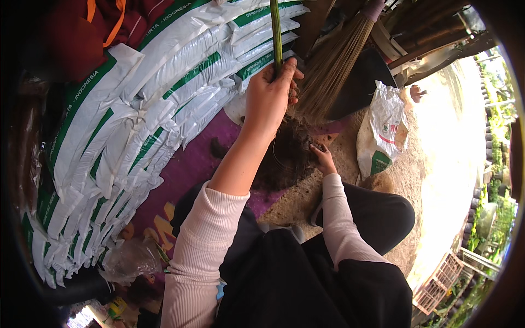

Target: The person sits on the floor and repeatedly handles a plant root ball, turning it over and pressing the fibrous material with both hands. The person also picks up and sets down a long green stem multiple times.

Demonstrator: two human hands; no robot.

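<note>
My left hand [275,84] is stretched forward, gripping a green plant stem [276,33] that rises nearly straight out of the top of the view. Soil clings to its fingers, and thin roots [293,96] hang beside them. Below it lies a heap of dark, fibrous soil [287,156] on a purple printed sheet [197,164]. At the heap's right edge is my right hand [323,158], with soil on its fingertips. Its fingers are partly bent, and whether they pinch any of the fibres is unclear.
White and green plastic sacks [135,115] are stacked on the left. A stick broom [340,61] leans ahead, beside a dark panel [361,82]. A crumpled white sack [383,131] lies on the rough ground to the right. Clear plastic [133,258] sits at lower left; a crate [439,283] at lower right.
</note>
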